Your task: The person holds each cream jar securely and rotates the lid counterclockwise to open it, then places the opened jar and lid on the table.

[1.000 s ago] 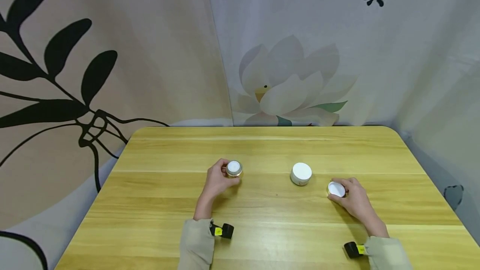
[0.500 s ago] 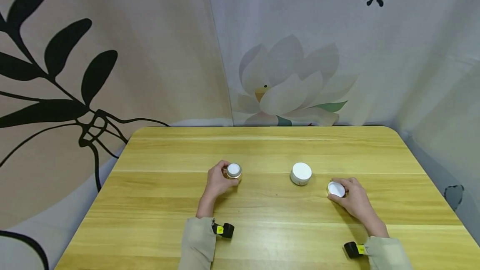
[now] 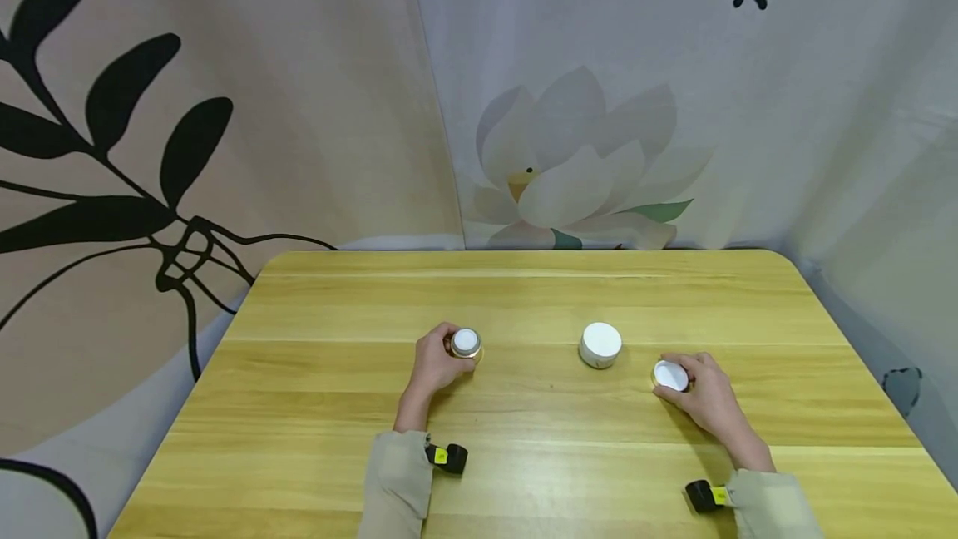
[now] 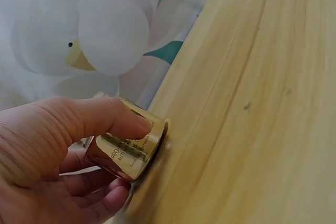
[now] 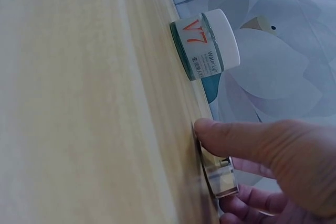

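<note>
A left hand (image 3: pixel 437 360) grasps a small, shiny gold jar with dark print on its side and a round white top (image 3: pixel 466 343), thumb on one side and fingers curled round the other, at the left of a light wooden counter (image 3: pixel 539 472) with yellowish grain. The white top faces up. Well apart to the right, a right hand (image 3: pixel 711 398) pinches a small, round gold piece with a white disc on its upper face (image 3: pixel 671 377), low over the counter; whether it touches the wood I cannot tell. Between the two hands, nearer the right one, a squat jar with a white lid, a pale label marked "V7" in red and a green base (image 5: pixel 202 45) stands upright on the counter. Both forearms wear beige sleeves (image 3: pixel 397 481), with small black devices bearing yellow tags (image 3: pixel 455 459) at the wrists. Behind hangs pale fabric printed with a large white flower and dark leaves (image 3: pixel 322 106).
</note>
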Tool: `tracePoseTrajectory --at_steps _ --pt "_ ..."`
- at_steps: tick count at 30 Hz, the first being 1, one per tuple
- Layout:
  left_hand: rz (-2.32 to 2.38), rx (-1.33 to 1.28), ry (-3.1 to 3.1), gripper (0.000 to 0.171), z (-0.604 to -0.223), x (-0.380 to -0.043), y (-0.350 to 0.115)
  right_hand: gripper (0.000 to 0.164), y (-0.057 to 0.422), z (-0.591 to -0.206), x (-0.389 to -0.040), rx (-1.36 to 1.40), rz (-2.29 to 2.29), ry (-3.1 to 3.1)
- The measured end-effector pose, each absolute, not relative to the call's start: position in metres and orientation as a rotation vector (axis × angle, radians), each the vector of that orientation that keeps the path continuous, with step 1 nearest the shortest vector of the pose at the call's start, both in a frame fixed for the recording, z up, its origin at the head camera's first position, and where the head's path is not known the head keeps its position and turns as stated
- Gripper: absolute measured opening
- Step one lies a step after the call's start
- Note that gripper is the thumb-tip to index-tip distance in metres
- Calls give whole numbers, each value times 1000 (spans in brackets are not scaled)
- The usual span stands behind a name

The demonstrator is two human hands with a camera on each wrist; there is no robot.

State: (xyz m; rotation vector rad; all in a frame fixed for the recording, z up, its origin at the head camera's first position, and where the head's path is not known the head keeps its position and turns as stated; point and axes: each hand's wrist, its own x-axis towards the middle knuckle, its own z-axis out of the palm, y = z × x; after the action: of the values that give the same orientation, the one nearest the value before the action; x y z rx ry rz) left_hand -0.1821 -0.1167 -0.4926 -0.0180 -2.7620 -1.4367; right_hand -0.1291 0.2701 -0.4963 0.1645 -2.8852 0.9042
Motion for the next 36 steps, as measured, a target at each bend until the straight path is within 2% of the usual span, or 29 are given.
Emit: tracePoseTrajectory --at_steps 11,20,28,36 --pt "-1422 27 -2792 51 -493 -183 -117 49 270 -496 -129 164 905 -2889" --pt "-1301 -16 -2877 71 -486 -181 -111 49 271 -497 -130 178 900 -2871" --pt "-1125 -103 -2766 60 -479 -184 -95 48 272 -499 -129 164 897 -2872" --pt "-1197 -234 -2618 49 -473 -189 -74 48 272 -499 -129 163 909 -2873"
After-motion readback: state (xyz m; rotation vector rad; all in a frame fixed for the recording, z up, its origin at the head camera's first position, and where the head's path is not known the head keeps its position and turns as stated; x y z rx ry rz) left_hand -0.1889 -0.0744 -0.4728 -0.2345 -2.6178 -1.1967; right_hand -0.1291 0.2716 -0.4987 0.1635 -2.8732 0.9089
